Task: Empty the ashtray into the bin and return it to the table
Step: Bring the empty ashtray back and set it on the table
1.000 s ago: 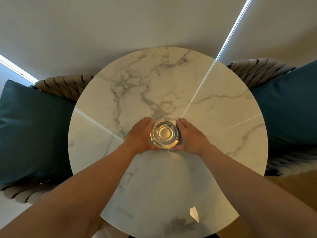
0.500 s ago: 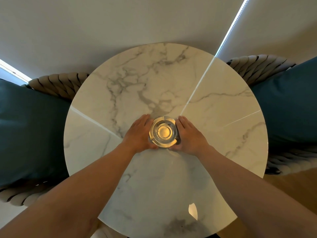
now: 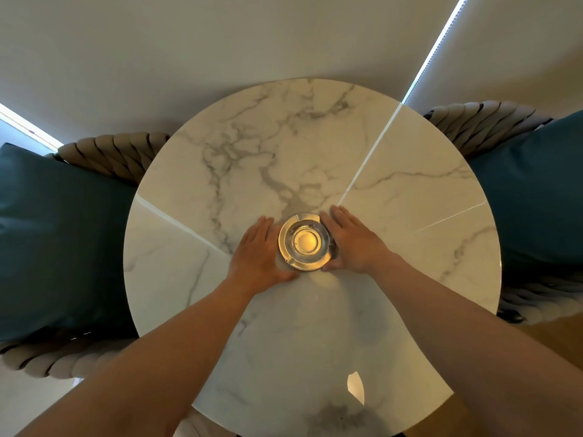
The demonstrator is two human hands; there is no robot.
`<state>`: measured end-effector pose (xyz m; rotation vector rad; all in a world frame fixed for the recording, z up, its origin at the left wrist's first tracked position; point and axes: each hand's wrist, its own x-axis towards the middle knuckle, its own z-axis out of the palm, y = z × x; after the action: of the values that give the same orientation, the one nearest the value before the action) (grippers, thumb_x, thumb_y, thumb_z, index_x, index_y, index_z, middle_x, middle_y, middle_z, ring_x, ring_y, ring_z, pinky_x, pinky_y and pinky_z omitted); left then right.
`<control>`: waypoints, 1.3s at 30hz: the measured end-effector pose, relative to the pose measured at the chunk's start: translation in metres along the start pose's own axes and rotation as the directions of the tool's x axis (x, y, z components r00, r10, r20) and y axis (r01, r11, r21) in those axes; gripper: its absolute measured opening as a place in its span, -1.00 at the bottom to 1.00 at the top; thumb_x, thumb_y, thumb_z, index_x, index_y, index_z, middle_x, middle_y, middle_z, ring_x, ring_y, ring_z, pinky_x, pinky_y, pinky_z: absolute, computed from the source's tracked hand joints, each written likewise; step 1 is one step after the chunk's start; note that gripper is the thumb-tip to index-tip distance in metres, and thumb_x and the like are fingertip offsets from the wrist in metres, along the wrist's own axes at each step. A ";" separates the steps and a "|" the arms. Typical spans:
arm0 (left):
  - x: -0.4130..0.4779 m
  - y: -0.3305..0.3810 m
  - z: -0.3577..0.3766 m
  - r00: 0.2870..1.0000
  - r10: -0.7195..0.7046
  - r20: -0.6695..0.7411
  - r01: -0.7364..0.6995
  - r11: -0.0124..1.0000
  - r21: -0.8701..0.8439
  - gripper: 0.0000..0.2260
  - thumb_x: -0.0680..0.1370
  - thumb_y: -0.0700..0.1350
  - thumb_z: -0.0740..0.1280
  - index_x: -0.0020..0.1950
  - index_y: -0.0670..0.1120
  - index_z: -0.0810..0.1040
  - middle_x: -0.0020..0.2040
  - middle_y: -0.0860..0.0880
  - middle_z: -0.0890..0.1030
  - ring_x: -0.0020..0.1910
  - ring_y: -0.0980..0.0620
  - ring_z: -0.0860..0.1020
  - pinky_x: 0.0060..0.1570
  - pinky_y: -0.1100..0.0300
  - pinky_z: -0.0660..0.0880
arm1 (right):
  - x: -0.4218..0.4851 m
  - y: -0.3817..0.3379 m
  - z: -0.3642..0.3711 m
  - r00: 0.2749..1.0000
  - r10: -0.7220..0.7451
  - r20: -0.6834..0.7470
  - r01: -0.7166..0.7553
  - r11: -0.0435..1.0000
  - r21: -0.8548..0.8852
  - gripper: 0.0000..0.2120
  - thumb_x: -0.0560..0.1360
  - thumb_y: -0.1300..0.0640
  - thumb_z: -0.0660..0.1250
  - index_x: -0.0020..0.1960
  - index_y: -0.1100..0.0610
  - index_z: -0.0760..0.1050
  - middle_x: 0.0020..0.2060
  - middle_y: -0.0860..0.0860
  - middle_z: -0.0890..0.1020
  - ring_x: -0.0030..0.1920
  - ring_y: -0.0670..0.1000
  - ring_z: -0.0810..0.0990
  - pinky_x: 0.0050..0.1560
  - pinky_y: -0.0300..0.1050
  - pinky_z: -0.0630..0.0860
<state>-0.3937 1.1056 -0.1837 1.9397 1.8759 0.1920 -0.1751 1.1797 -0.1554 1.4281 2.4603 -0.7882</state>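
Note:
A round clear glass ashtray [image 3: 304, 241] sits near the middle of the round white marble table [image 3: 315, 137]. Its bowl glows yellow and looks empty. My left hand [image 3: 257, 255] presses against its left side with fingers together and pointing away from me. My right hand [image 3: 355, 239] cups its right side the same way. Both hands hold the ashtray between them, low on the tabletop; I cannot tell whether it is lifted. No bin is in view.
Woven rope chairs with dark teal cushions stand at the left [image 3: 60, 234] and right [image 3: 533, 190] of the table. Pale blinds [image 3: 220, 42] hang behind it. Wooden floor [image 3: 549, 335] shows at the lower right.
The hands and the ashtray keep their hold and place on the table. Only the camera view has shifted slightly.

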 end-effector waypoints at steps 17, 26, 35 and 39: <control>0.004 -0.004 -0.002 1.000 -0.012 -0.016 0.012 1.000 -0.022 -0.01 0.19 0.31 0.53 0.45 -0.17 0.28 0.48 -0.14 0.31 0.56 -0.12 0.10 0.49 0.09 0.05 | 0.001 -0.008 -0.001 0.999 0.038 -0.010 -0.037 0.999 0.040 0.22 0.16 -0.19 0.64 0.58 0.18 0.04 0.60 0.11 0.00 0.60 0.08 -0.08 0.55 -0.03 0.08; 0.009 0.001 -0.002 1.000 0.003 -0.013 -0.003 1.000 -0.004 -0.05 0.24 0.33 0.50 0.45 -0.17 0.30 0.50 -0.17 0.30 0.56 -0.12 0.10 0.48 0.10 0.04 | 0.000 -0.009 0.001 0.999 0.046 -0.027 -0.045 0.998 0.051 0.17 0.19 -0.21 0.61 0.56 0.21 0.08 0.59 0.12 0.04 0.60 0.08 -0.06 0.55 -0.01 0.08; 0.017 -0.005 -0.007 0.998 0.053 0.030 -0.053 0.999 0.003 -0.02 0.25 0.34 0.48 0.49 -0.15 0.27 0.51 -0.18 0.27 0.56 -0.14 0.09 0.49 0.05 0.06 | -0.003 -0.010 0.009 0.995 0.077 -0.059 -0.071 0.994 0.087 0.16 0.24 -0.22 0.58 0.57 0.22 0.04 0.60 0.14 0.00 0.60 0.09 -0.10 0.53 -0.10 -0.04; 0.018 -0.004 -0.006 0.998 0.057 0.037 -0.058 0.998 0.023 -0.03 0.26 0.34 0.48 0.49 -0.16 0.26 0.52 -0.18 0.26 0.56 -0.13 0.08 0.49 0.07 0.05 | -0.004 -0.009 0.010 0.995 0.080 -0.061 -0.075 0.994 0.075 0.16 0.24 -0.23 0.58 0.57 0.22 0.04 0.60 0.14 0.00 0.60 0.08 -0.10 0.54 -0.10 -0.04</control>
<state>-0.3983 1.1240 -0.1835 2.0008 1.8085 0.1515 -0.1819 1.1681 -0.1590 1.5879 2.4286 -0.8356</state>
